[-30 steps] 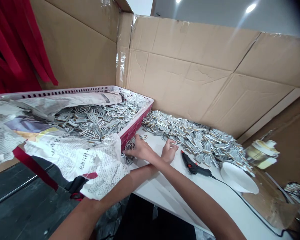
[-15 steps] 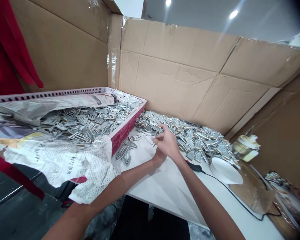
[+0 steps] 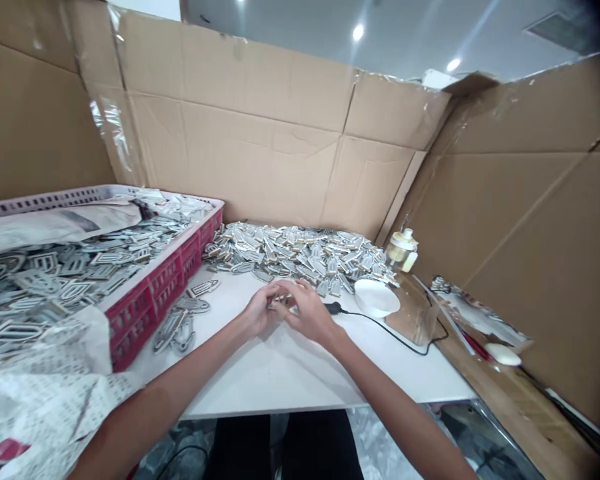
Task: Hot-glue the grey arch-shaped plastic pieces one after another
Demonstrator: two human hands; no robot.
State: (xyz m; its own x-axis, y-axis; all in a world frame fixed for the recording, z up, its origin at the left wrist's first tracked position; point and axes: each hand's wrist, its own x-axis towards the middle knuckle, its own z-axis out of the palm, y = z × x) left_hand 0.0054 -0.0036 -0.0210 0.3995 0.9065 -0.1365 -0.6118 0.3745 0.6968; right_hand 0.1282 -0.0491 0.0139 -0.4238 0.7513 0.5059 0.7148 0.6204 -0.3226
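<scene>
We log both hands now drawn together above the white table: left hand and right hand, fingers curled closed, pinching a small metal emblem, mostly hidden. Far: heap of emblems. Left: red plastic crate. Right: white bowl.

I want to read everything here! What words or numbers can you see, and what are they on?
Newspaper: lots of printed text, but too small and blurred to read.
Pile of grey cut-out pieces: patterned shapes, no letters I can make out.
Small bottle: too small to tell if it has writing.
I can read no other words or numbers.
</scene>
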